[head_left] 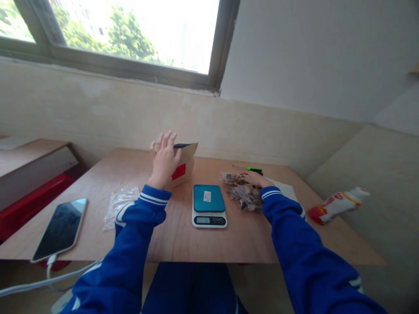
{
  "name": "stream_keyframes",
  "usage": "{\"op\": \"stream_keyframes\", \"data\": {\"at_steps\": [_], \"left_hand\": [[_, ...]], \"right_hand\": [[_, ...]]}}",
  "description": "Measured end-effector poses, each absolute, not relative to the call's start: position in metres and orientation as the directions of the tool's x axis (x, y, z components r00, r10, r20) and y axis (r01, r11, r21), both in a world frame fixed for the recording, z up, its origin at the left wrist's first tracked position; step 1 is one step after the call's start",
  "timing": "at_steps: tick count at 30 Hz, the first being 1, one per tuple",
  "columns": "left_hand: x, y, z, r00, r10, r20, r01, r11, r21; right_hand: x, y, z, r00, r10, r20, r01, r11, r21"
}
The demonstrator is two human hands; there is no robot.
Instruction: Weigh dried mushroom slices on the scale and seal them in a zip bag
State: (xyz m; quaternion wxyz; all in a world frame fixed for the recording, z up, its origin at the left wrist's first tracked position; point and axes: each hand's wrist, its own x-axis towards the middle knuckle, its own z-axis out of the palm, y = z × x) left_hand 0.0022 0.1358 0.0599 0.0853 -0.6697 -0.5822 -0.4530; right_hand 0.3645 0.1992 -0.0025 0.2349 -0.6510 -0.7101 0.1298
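My left hand point(165, 159) is raised with its fingers apart, beside and partly in front of a brown paper pouch point(187, 161). This pouch stands upright with a red patch on its front, and its dark top edge shows. Over a clear plastic bag of dried brown pieces point(244, 194) lies my right hand point(253, 178). Its fingertips are among the pieces and plastic, so their grip is hidden. Between the two hands sits a white kitchen scale point(209, 221) with a teal platform point(209, 198); its display is too small to read.
A flat clear plastic bag point(119, 203) and a phone point(62, 226) with a white cable lie at left. Behind the right hand is a green and black screwdriver point(255, 170). A red and white bottle point(338, 205) stands tilted in view at right. The wall borders the table's back.
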Motion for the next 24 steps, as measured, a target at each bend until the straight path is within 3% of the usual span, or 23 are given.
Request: {"op": "stream_keyframes", "data": {"at_steps": [4,9,12,15,18,20,24], "left_hand": [[0.002,0.145,0.048,-0.012,0.747,0.664,0.874,-0.315,0.371],[0.004,0.123,0.031,0.024,0.685,0.729,0.848,-0.4,0.348],[0.009,0.111,0.024,0.069,0.647,0.76,0.852,-0.434,0.292],[0.014,0.097,0.018,0.083,0.621,0.779,0.863,-0.435,0.256],[0.016,0.08,0.011,0.103,0.619,0.778,0.866,-0.441,0.237],[0.015,0.07,0.005,0.116,0.614,0.78,0.861,-0.454,0.229],[0.01,0.053,-0.007,0.118,0.603,0.789,0.851,-0.471,0.232]], "right_hand": [[0.365,0.196,0.004,-0.062,0.997,0.037,0.879,0.072,-0.471],[0.343,0.19,0.032,-0.092,0.985,0.145,0.855,0.152,-0.496],[0.305,0.172,0.062,-0.19,0.945,0.267,0.776,0.311,-0.549],[0.256,0.143,0.091,-0.434,0.778,0.454,0.466,0.625,-0.626],[0.212,0.119,0.103,-0.623,0.642,0.446,0.379,0.747,-0.546],[0.192,0.113,0.1,-0.731,0.576,0.367,0.384,0.791,-0.476],[0.178,0.116,0.084,-0.851,0.479,0.218,0.447,0.876,-0.179]]}}
